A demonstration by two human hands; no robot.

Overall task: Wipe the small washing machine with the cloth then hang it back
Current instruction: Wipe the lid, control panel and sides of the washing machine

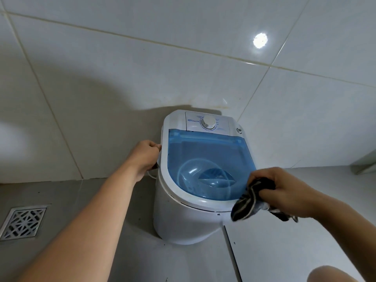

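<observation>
A small white washing machine (183,218) with a see-through blue lid (205,155) and a white dial (209,122) stands on the grey floor against the tiled wall. My left hand (147,154) grips the machine's left side near the rim. A dark cloth with light stripes (251,202) is bunched in my right hand (284,190), which hovers at the machine's front right edge; the cloth hangs down over the rim there.
A square metal floor drain (23,222) sits at the far left. White wall tiles (122,68) rise behind the machine. A dark floor joint (232,253) runs from the machine toward me. My knee (329,274) shows at the bottom right.
</observation>
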